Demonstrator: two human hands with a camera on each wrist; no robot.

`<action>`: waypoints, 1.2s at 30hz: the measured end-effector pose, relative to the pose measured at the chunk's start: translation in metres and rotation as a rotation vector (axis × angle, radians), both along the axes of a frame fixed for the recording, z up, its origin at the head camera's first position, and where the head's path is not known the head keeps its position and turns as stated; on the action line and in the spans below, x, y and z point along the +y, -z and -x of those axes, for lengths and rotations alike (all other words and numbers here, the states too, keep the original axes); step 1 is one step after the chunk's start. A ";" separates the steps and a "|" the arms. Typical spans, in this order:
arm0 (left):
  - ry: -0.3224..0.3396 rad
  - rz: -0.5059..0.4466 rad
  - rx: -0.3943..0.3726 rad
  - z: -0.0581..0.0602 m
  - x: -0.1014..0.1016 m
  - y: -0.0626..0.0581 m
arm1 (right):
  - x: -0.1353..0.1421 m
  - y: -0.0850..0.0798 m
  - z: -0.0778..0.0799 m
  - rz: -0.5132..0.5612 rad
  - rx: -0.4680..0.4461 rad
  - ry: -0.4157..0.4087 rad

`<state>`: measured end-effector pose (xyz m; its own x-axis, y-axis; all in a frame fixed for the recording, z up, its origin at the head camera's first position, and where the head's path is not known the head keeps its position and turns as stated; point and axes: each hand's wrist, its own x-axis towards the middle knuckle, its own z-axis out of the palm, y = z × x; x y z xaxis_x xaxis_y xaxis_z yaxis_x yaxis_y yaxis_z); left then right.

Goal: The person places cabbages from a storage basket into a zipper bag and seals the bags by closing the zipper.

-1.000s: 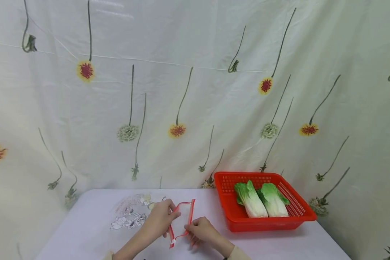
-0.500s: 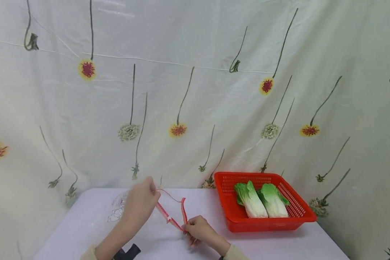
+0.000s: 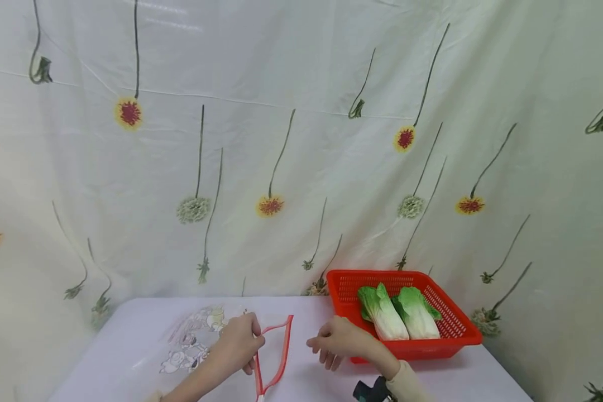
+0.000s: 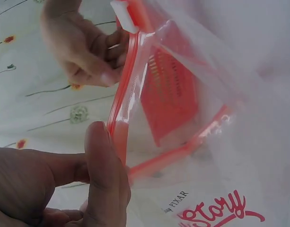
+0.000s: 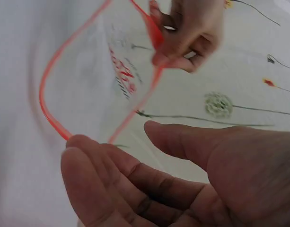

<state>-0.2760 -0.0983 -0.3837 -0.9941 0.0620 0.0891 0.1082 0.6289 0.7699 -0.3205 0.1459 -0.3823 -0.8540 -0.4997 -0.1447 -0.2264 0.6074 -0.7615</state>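
A: Your left hand [image 3: 238, 341] reaches in from the lower edge, wrist arched, its thumb and fingers clamped on the red rim of a clear zip bag [image 3: 285, 355]. The bag is over the desk [image 3: 306, 388], its mouth spread into a loop between your two hands.

B: Your right hand [image 3: 339, 338] comes from the lower right, out of a cream sleeve [image 3: 407, 385], with the wrist bent and the fingers drooping. In the right wrist view your thumb stands apart from the other fingers, which curl loosely.

A: There, your fingertips overlap the red rim, as if touching it.

B: The head view shows you otherwise: they are just beside the bag, with a gap between.

A: Your left wrist view gives a clear look at the white slider [image 4: 124, 16] on the zip strip, and at the printed words "PIXAR" and "Story" [image 4: 220, 209]. Overhead, you get pale cartoon figures [image 3: 196, 338] left of your left hand, and the slider only at the bottom edge.

B: Only the head view shows you the two bok choy [image 3: 388, 318] side by side in the red basket [image 3: 427, 350], behind your right hand.
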 end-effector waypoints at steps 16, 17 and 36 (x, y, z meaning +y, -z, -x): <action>0.092 0.013 -0.053 -0.008 -0.005 0.024 | 0.122 -0.016 0.084 -0.386 0.227 0.464; 0.100 0.006 -0.047 -0.008 -0.005 0.024 | 0.125 -0.014 0.087 -0.415 0.181 0.473; 0.049 0.039 -0.052 -0.008 -0.003 0.022 | 0.135 0.005 0.102 -0.452 0.041 0.472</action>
